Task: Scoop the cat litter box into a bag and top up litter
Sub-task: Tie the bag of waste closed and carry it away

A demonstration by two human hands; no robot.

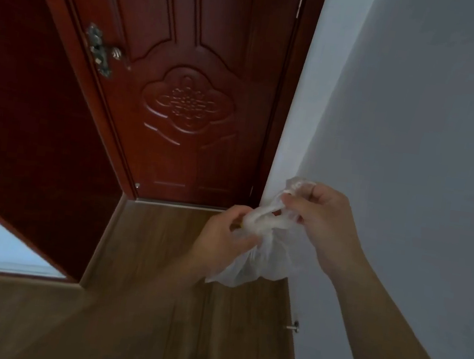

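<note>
Both hands, left hand (224,232) and right hand (322,217), pinch the bag (267,258) handles in a tight grip.

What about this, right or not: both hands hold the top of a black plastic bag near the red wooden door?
Not quite: the plastic bag is translucent white, not black. The head view shows the left hand and right hand holding its top near the red wooden door.

Bare left hand (222,234), bare right hand (325,218) — forearms uncovered, unmarked

Both hands (224,232) pinching plastic bag (261,258), red door (188,82)
</note>
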